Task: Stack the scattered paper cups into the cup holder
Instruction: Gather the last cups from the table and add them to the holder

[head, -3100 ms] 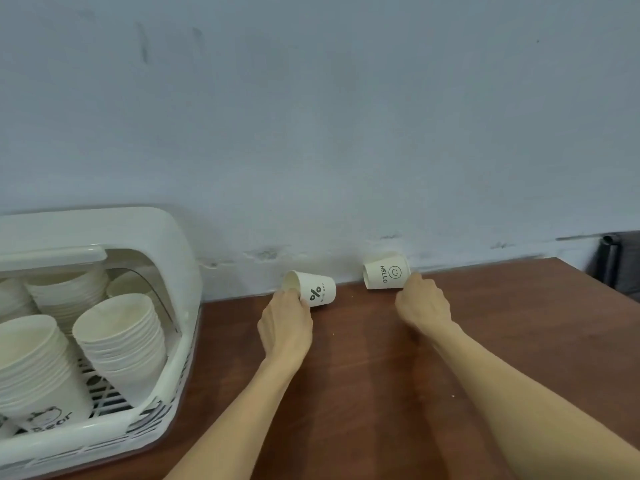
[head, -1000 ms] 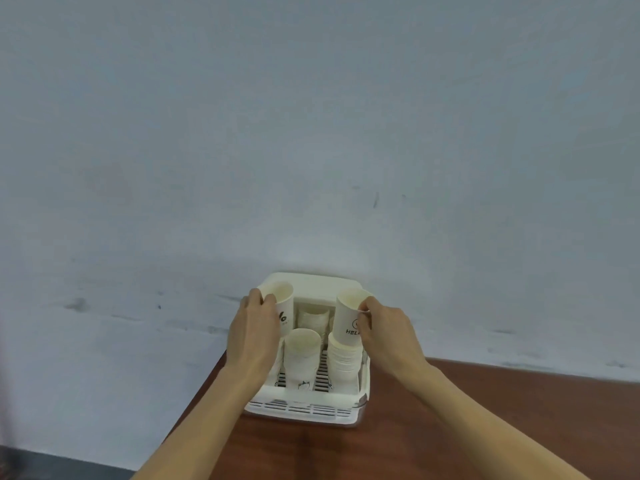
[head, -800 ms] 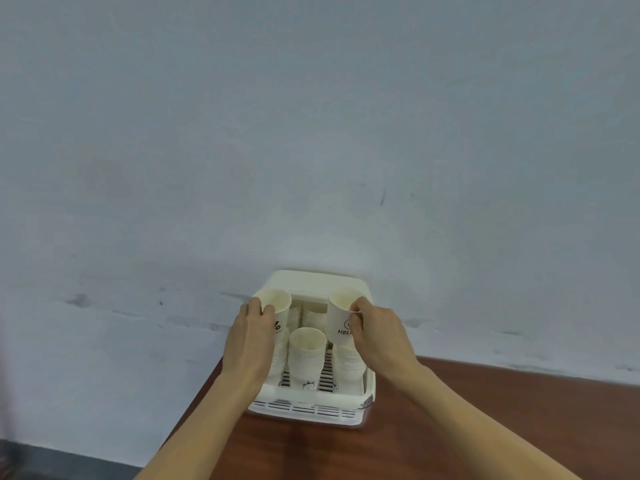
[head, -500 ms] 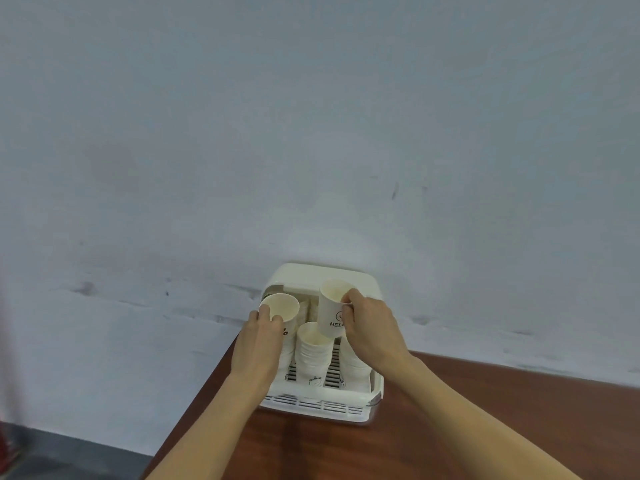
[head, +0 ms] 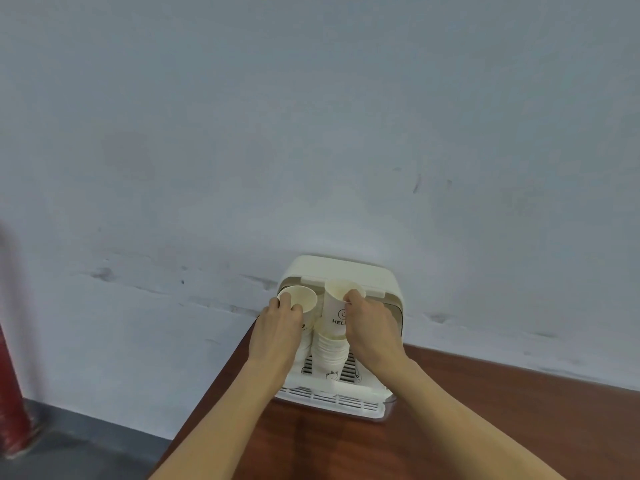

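The counter [head: 485, 417] is dark reddish-brown wood with a smooth, slightly shiny face, and its left edge runs diagonally toward the far wall. This wall [head: 311, 133] is pale blue-grey, matte, with small scuffs and a faint horizontal line low down. At the far left there is a grey floor [head: 69, 452] and a blurred red upright thing [head: 10, 393]. The cup holder [head: 367, 400] stands at the far left corner of the counter, against the wall; it is cream-white plastic with rounded corners, a curved hood at the back and a slotted base at the near side. Inside it, a ribbed stack of cups [head: 329, 351] stands upright in the middle. The left hand [head: 277, 327] has its grip clamped on the rim of a plain paper cup [head: 301, 299], which sits low at the left side of the holder, mouth up. The right hand [head: 372, 323] has its grip clamped on a paper cup printed with a smiley and "HELL" [head: 337, 306], and this cup is directly above the middle stack, its bottom just entering it. Compared with half a second ago, the right cup is now over the middle stack instead of more to the right, and both cups are lower.
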`<state>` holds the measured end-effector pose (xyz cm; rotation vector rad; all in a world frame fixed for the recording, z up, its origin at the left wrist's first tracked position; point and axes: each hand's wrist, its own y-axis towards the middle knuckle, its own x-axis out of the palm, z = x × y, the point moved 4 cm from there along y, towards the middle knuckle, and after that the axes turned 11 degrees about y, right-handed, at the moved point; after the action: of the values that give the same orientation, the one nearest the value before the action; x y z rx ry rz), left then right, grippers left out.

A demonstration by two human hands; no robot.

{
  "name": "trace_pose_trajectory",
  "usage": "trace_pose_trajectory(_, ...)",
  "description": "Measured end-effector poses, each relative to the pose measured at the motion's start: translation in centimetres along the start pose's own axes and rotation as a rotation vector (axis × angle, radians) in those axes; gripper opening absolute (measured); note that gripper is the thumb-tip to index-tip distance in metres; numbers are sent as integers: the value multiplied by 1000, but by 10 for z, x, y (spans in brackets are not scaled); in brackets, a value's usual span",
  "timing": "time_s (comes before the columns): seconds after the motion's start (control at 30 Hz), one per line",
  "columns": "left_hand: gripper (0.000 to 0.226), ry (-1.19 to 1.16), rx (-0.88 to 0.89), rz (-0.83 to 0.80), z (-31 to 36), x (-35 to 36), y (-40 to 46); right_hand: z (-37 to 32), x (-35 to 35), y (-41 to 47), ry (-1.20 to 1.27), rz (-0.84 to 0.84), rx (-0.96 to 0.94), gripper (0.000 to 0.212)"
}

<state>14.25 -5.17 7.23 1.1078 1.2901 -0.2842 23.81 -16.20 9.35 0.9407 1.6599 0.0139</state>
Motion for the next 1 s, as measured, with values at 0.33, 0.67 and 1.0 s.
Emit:
trace_pose_trajectory(0.33,34,64,7,-110,-3,22,-6,5,14,-8,-47,-72,8,21)
trace_pose_trajectory(0.67,35,14,23,-133,9,35,-11,1,17,-11,-110,-75,9,16)
trace_pose_trajectory(1.0,37,-116,-25,-138,5,45,-11,9,45,-10,-57,-193,149,14)
